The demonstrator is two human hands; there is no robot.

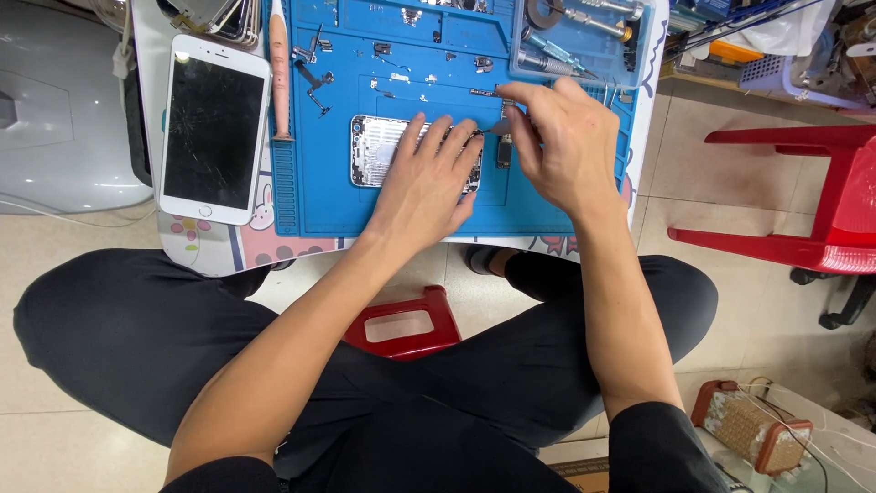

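Observation:
An opened silver phone housing (376, 146) lies on a blue work mat (328, 196). My left hand (424, 183) rests flat on the housing's right part, fingers spread, holding it down. My right hand (561, 146) is just to the right, thumb and forefinger pinched on a thin metal tool (500, 126) whose tip points at the housing's upper right edge. A small dark part (504, 152) sits on the mat between my hands.
A white phone screen (212, 128) with cracked glass lies left of the mat, beside an orange-handled tool (279, 73). Loose screws and brackets (315, 87) dot the mat. A clear tool tray (579, 36) sits top right. A red stool (812, 192) stands right.

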